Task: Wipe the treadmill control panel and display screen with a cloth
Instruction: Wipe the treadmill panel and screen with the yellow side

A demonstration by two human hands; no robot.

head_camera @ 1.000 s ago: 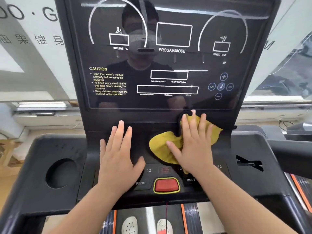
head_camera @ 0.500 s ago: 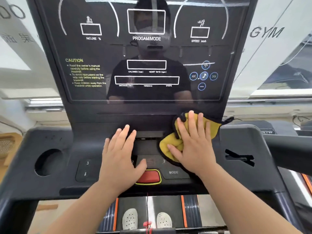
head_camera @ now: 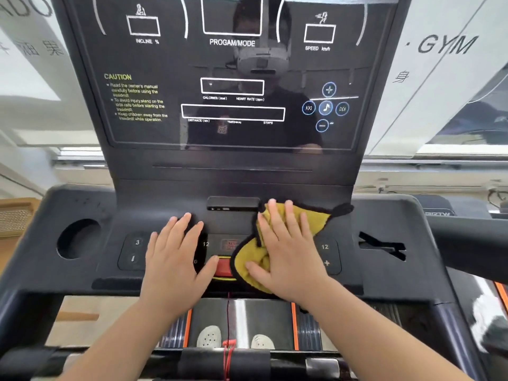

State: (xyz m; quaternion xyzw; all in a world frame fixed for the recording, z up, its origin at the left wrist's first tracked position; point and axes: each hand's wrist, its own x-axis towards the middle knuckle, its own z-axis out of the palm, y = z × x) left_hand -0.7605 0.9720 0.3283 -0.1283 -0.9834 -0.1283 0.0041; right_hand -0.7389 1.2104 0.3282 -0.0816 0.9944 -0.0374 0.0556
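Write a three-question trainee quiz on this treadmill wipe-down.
1. True or false: the left hand holds the cloth.
2. Which side of the red button does the cloth cover? A) left B) right C) neither
3. Fill in: the right hand presses the cloth with ____ fingers, not curled ones.
Key: 1 false; 2 B; 3 straight.

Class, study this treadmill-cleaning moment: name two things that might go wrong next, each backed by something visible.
1. The right hand presses the yellow cloth over part of the red button, beside the right keypad; a wipe might trigger one.
2. The red cord hangs just below the button; the cloth's edge might snag it.
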